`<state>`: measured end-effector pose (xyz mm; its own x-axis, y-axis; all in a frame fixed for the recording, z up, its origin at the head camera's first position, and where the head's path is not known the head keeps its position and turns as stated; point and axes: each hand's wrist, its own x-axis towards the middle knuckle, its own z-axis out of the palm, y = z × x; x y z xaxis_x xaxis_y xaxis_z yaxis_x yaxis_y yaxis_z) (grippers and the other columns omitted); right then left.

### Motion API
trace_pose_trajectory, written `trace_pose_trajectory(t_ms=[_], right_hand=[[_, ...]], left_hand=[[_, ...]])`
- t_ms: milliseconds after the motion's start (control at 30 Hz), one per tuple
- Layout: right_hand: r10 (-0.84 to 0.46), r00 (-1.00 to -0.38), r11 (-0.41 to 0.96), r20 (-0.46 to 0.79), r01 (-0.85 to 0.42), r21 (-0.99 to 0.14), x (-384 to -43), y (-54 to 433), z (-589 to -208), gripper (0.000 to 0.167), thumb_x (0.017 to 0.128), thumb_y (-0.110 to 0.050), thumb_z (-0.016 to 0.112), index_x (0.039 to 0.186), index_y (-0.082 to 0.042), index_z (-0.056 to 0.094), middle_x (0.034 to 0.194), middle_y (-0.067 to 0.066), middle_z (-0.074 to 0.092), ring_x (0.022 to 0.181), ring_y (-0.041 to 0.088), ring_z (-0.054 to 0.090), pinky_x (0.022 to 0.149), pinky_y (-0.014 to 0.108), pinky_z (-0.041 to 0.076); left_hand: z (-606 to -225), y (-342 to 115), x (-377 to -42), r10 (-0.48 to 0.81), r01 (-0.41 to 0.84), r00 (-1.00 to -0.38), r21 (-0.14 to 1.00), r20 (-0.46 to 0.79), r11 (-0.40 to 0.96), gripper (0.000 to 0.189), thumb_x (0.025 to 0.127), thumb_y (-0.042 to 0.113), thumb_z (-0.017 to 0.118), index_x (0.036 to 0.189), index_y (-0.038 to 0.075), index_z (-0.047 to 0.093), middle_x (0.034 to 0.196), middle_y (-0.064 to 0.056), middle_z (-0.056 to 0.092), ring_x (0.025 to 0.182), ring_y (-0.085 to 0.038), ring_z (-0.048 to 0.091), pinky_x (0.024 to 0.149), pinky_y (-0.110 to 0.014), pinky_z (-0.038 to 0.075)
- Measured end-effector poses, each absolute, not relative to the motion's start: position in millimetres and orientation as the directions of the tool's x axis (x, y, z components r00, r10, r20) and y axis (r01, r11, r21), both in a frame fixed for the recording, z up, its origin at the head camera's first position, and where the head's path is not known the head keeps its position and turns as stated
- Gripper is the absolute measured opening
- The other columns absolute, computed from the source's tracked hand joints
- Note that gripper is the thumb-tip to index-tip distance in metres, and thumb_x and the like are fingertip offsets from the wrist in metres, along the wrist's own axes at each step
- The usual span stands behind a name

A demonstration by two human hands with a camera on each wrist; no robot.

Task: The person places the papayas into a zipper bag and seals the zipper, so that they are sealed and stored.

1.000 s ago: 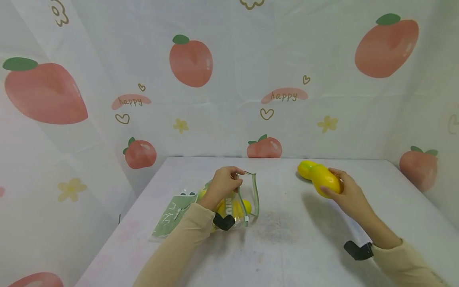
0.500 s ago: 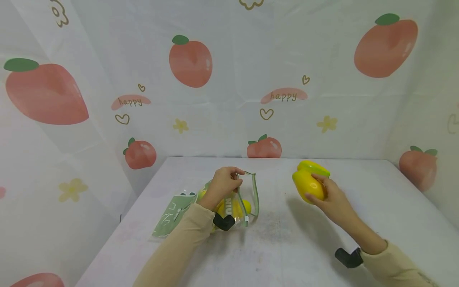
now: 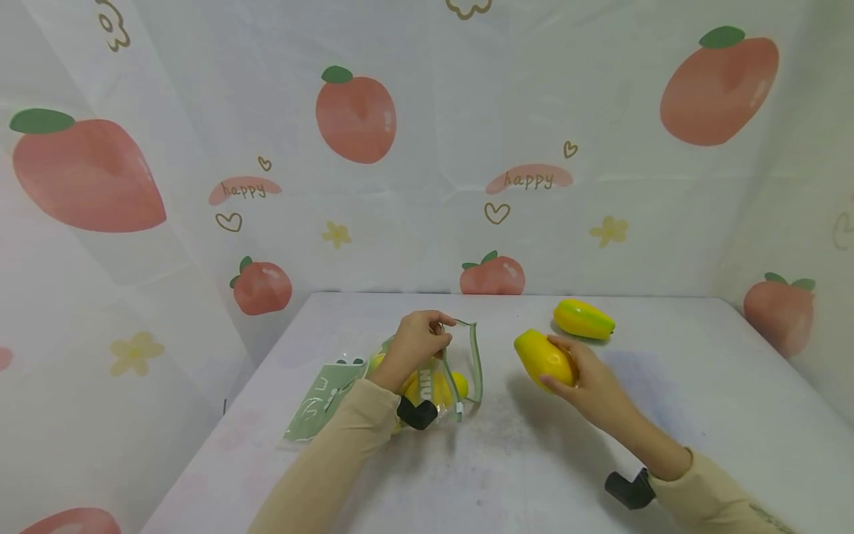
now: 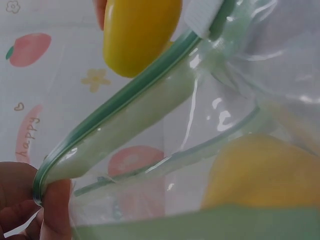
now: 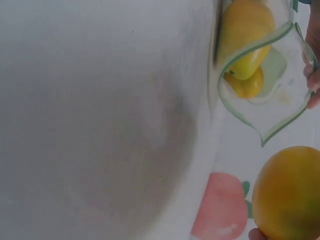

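Observation:
My left hand (image 3: 419,340) pinches the green zip edge of a clear zip bag (image 3: 476,363). The bag lies with its mouth held open towards the right, as the right wrist view also shows. Yellow fruits (image 5: 247,35) are inside it, behind the clear plastic. My right hand (image 3: 594,386) grips a smooth yellow papaya (image 3: 542,357), thumb on the near side and fingers over the far side. It is above the table, to the right of the bag's mouth. In the left wrist view, the held papaya (image 4: 142,35) appears beyond the zip strip (image 4: 120,100).
Another papaya (image 3: 583,319), yellow with green streaks, lies at the back right of the white table (image 3: 494,475). A flat green-printed bag (image 3: 323,404) lies on the left, partly under the filled one. A fruit-printed cloth (image 3: 427,222) hangs behind the table.
My right hand has carried the papaya leftward and nearer, away from the other papaya, which now shows whole. My left hand and the zip bag have stayed still.

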<state>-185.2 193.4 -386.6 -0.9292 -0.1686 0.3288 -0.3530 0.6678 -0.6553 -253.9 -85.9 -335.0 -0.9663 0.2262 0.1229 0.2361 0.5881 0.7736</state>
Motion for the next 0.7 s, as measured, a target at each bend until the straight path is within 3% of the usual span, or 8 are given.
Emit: trace_pose_trajectory(t_ms=[300,700], right_hand=[[-0.211,-0.925,0.632,0.315,-0.375,-0.678,-183,175,-395,0.062,0.087,-0.019,0.071,0.140,-0.004,0.044,0.137,0.019,0.050,0.112,0.031,0.052,0.097,0.053,0.045],[-0.272,-0.935,0.608,0.226,-0.349,-0.713,-183,152,-402,0.062,0.087,-0.022,0.071,0.141,-0.006,0.044,0.137,0.017,0.050,0.118,0.031,0.052,0.101,0.053,0.044]], left_hand=[[-336,-86,-254,0.227,0.243,-0.965,0.771,0.130,0.589,0.021,0.087,0.005,0.065,0.107,0.007,0.072,0.069,-0.005,0.056,0.052,-0.013,0.061,0.055,-0.024,0.054],[-336,-85,-253,0.222,0.227,-0.968,0.780,0.117,0.583,0.021,0.087,0.005,0.065,0.107,0.007,0.072,0.071,-0.005,0.055,0.053,-0.014,0.061,0.056,-0.025,0.055]])
